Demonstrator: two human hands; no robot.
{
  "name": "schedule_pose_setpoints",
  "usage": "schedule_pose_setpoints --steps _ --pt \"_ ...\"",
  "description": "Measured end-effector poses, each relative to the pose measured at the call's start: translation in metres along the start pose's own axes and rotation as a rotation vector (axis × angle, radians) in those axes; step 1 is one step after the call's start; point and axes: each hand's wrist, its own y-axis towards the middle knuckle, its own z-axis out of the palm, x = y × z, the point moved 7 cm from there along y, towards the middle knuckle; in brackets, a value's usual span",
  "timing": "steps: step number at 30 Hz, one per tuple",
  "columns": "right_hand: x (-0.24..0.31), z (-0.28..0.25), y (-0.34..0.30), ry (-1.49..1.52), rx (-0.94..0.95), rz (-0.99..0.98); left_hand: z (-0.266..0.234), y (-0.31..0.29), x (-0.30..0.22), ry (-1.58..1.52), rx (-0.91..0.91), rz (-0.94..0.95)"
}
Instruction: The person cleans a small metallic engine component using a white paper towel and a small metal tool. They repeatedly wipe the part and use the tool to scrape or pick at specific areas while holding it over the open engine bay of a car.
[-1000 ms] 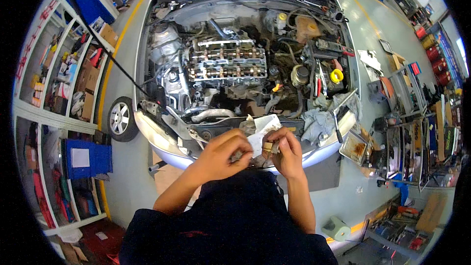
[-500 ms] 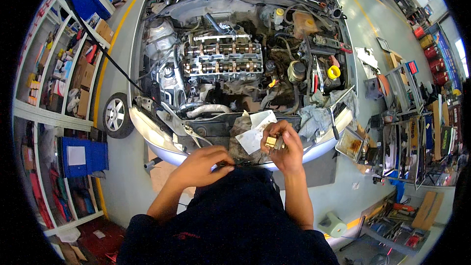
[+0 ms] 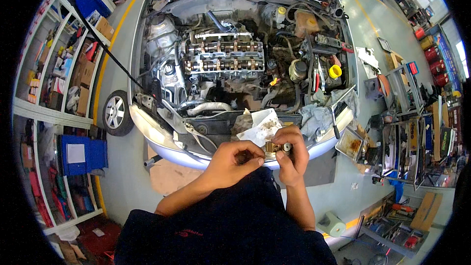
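Because the small metal part (image 3: pixel 270 147) probably needs steadying, the right hand (image 3: pixel 294 158) clamps it between thumb and fingers near the white paper (image 3: pixel 265 126), the left hand (image 3: pixel 229 165) close beside it, whether closed on anything cannot be told.

Small brass-coloured part (image 3: pixel 271 149) partly hidden by right hand (image 3: pixel 295 161). Whether left hand (image 3: pixel 226 167) pinches anything: too small to tell. Dark shirt (image 3: pixel 221 221) cut off below.

The small part (image 3: pixel 271 147) seems shiny metal, the rag (image 3: pixel 315 120) matt cloth.
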Motion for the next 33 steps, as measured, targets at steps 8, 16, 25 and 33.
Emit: schedule_pose_setpoints --steps 8,16,25,33 --pt "0.014 0.004 -0.002 -0.171 0.03 -0.23 0.003 0.005 0.015 -0.245 0.074 -0.195" --pt "0.023 0.014 0.002 -0.332 0.306 -0.421 0.005 0.014 0.039 -0.519 0.202 -0.416" --pt "0.021 0.025 0.003 -0.338 0.422 -0.501 0.004 0.009 0.05 -0.585 0.21 -0.451" --pt "0.025 0.033 0.004 -0.349 0.472 -0.493 -0.004 0.008 0.055 -0.381 0.185 -0.391"
